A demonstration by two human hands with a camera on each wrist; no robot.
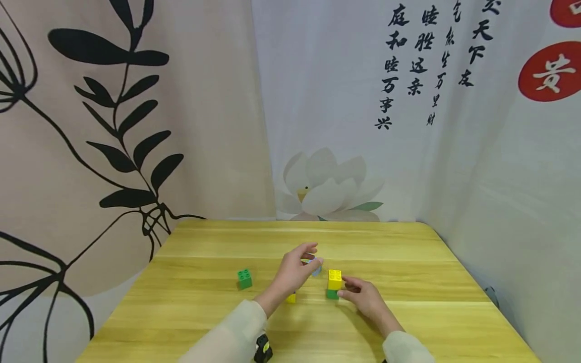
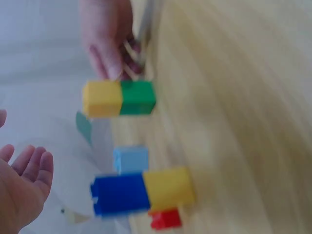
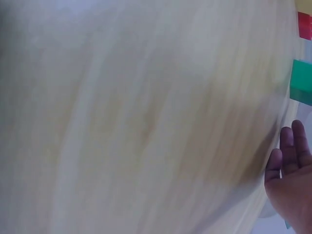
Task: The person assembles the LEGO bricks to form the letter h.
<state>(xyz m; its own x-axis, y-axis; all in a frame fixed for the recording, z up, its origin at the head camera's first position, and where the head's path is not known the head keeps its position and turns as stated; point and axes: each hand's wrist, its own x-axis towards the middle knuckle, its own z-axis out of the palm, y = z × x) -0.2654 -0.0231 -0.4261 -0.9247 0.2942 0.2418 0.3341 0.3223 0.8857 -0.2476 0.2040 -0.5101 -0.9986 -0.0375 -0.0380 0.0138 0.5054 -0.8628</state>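
Observation:
In the head view my left hand [image 1: 295,272] hovers over the table with loosely bent fingers and holds nothing. It partly hides a light blue brick [image 1: 317,269] and a stack whose yellow base [image 1: 291,298] shows below the wrist. The left wrist view shows that stack as a blue brick [image 2: 121,195] on a yellow one [image 2: 169,188], with a red brick [image 2: 165,219] behind. My right hand [image 1: 366,304] is just right of another stack, a yellow brick [image 1: 335,279] on a green brick [image 1: 333,294]. Its fingers are extended in the right wrist view, fingertips close to the stack.
A separate green brick [image 1: 244,279] stands on the left of the wooden table [image 1: 195,302]. A black object [image 1: 263,348] shows at the left sleeve near the bottom edge. Printed curtains [image 1: 218,126] hang behind the table's far edge.

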